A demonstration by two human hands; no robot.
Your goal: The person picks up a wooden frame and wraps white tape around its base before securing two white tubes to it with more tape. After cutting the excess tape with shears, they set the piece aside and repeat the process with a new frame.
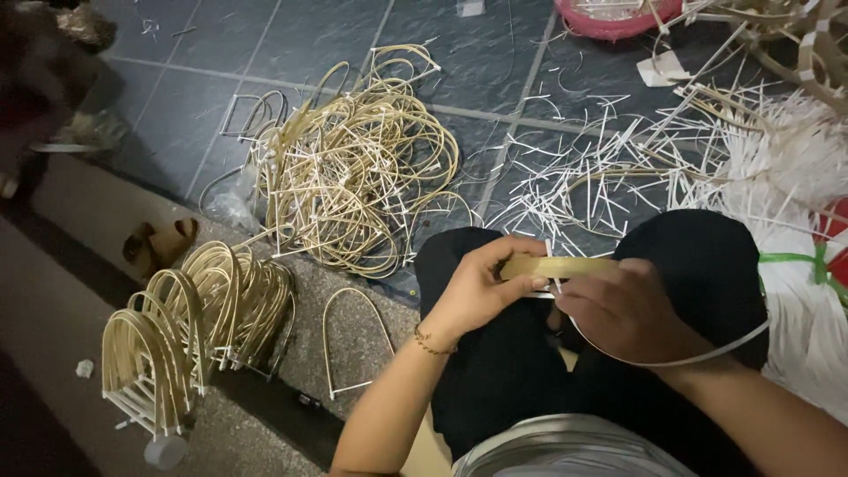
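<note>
A person sits above a dark tiled floor [309,44], seen from their own head, knees in black trousers [707,265] filling the lower middle of the view. Both bare hands meet over the lap. The left hand [481,283], with a thin bracelet [428,340] at the wrist, has its fingers [521,284] curled closed around one end of a flat tan cane strip [556,265] — thumb on top, fingertips beneath. The right hand [623,309] closes over the strip's other end, its fingers folded down so that the grip itself is partly hidden. The strip lies level between the two hands, just above the knees. A thin white strip [707,356] curves out from under the right hand and loops across the right knee.

On the floor ahead lies a loose, tangled heap of arched cane pieces [353,168]. To the left, on a speckled stone step [353,336], finished arches stand packed in neat rows [194,322] — one single arch [358,340] stands apart beside them. Short white offcuts [601,177] scatter across the tiles to the right, running into a thick bundle of white strips [795,168]. A pink basin [609,18] sits at the top edge.
</note>
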